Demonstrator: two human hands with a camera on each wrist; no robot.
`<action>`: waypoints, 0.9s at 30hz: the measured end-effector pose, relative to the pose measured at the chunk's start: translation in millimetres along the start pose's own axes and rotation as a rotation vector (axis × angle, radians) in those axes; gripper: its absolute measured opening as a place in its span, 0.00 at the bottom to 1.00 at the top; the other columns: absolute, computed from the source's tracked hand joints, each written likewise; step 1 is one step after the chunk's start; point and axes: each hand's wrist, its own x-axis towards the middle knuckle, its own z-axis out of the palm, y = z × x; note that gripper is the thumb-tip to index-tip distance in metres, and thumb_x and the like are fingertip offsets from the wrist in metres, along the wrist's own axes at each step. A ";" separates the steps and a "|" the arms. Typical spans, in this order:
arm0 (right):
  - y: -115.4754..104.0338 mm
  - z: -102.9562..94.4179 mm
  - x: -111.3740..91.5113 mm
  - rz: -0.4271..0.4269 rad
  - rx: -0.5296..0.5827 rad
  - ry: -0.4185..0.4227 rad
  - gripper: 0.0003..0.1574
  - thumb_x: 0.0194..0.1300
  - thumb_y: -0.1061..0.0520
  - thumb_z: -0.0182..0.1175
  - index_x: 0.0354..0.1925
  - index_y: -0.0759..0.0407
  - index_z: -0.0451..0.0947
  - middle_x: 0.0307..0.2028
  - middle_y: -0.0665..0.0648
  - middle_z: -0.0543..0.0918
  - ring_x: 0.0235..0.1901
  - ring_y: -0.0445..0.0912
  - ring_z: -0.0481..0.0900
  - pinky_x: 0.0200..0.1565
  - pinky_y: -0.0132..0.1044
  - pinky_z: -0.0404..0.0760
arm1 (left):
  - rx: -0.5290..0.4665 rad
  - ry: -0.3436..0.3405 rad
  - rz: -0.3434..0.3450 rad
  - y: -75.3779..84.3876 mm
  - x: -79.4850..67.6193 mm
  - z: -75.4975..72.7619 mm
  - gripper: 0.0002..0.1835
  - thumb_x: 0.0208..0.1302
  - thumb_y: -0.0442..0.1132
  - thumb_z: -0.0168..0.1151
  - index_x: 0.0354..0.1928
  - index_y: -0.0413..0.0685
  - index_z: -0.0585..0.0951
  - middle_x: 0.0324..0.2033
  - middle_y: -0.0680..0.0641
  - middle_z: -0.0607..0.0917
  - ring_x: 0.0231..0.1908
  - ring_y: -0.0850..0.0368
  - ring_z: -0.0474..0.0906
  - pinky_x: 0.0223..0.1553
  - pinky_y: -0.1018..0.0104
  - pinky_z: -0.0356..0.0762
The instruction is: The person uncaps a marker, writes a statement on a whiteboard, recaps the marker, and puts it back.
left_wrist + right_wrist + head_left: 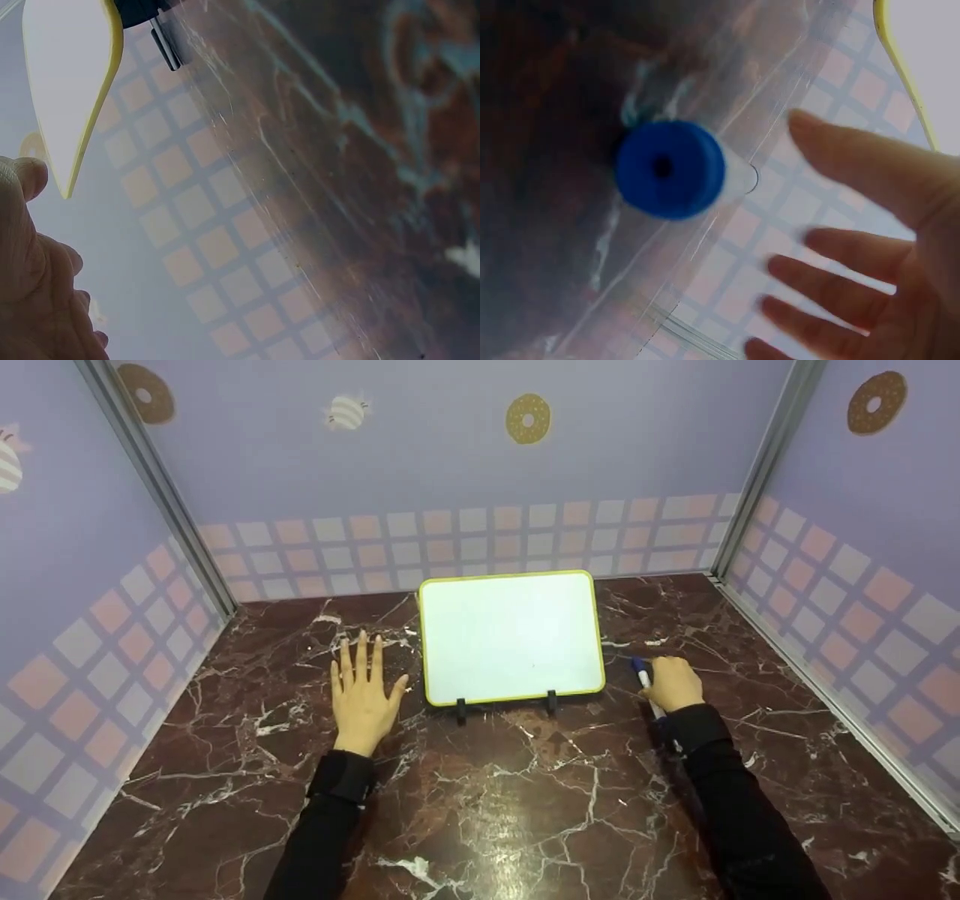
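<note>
A whiteboard (pixel 513 637) with a yellow rim stands tilted on two black stand feet, between both hands. My left hand (pixel 366 705) is held palm down over the marble-patterned table, left of the board, with its fingers spread and nothing in it. Beside my right hand (pixel 675 682) lies a white marker (pixel 644 678) with a blue cap; the sleeve partly covers its near end. In the right wrist view the marker's blue end (pixel 671 169) faces the camera, while the thumb and fingers (pixel 832 289) are extended and apart, reaching around the marker without gripping it.
The dark red marble-patterned table (pixel 517 810) is bounded by lilac walls (pixel 442 457) with checks and doughnut pictures. Metal corner posts (pixel 161 495) stand at the back left and back right. A black foot (pixel 552 702) juts forward from under the whiteboard.
</note>
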 end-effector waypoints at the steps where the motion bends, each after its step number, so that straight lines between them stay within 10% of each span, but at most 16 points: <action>1: 0.2 -0.7 -0.2 0.011 0.002 0.000 0.35 0.53 0.58 0.74 0.52 0.79 0.75 0.49 0.81 0.79 0.49 0.73 0.79 0.46 0.65 0.83 | 0.002 -0.004 0.000 -0.3 0.3 -0.3 0.41 0.76 0.60 0.44 0.79 0.49 0.44 0.79 0.43 0.40 0.78 0.41 0.29 0.79 0.44 0.26; 27: -4.8 -8.0 3.5 0.106 0.038 -0.058 0.26 0.54 0.61 0.69 0.44 0.81 0.76 0.40 0.80 0.81 0.37 0.70 0.83 0.35 0.58 0.86 | -0.019 0.033 0.005 -2.1 3.2 -1.7 0.40 0.75 0.57 0.47 0.79 0.46 0.47 0.79 0.41 0.44 0.78 0.38 0.33 0.79 0.42 0.33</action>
